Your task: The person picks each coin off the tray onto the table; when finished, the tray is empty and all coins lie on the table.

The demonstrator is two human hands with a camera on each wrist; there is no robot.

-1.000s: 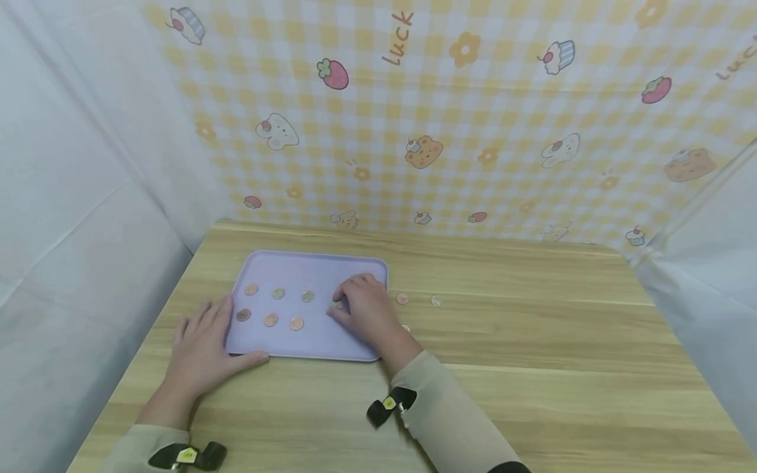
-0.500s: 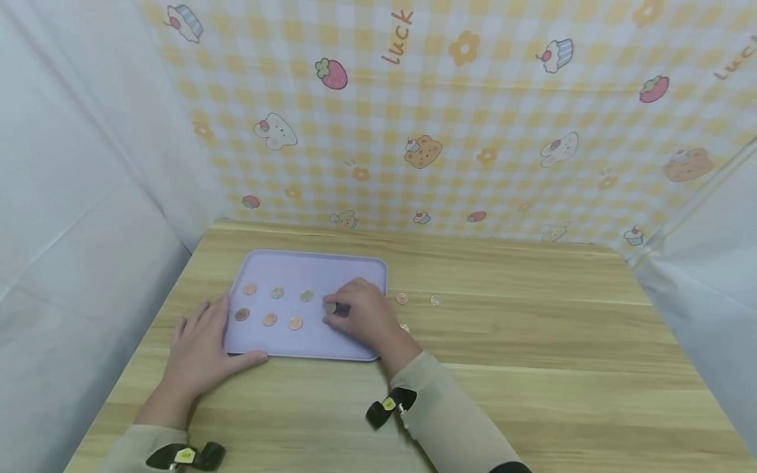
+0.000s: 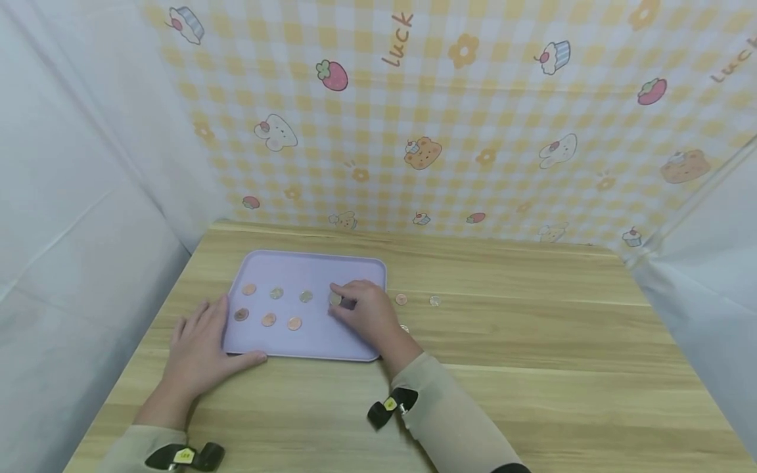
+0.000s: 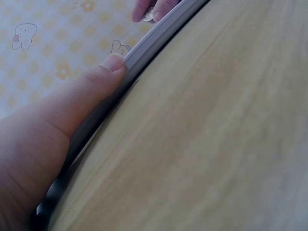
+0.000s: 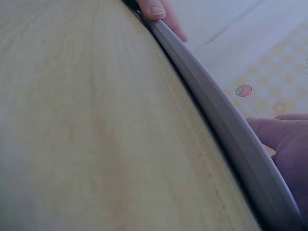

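- The silver-coloured coin is pinched between the thumb and the fingers of the right hand, over the right part of the lilac tray; whether its edge touches the tray floor, I cannot tell.
- Compared with half a second ago, this coin is a little farther from the person and slightly more to the right; it now stands about in line with the upper row; I judge that its placing is not yet complete, since the fingers hold it.
- The upper row has, from the left, a copper-coloured coin and two paler coins; the lower row has three brownish coins; both rows lie as they did, so the shift has not disturbed them.
- The left hand is spread against the left end of the tray, its thumb at the near rim; it has not visibly shifted, and it seems to steady the tray.
- Right of the tray, on the wood-grain table, lie a reddish coin, a silvery coin and, partly hidden by the right wrist, one more coin; behind hangs a yellow-checked cloth.
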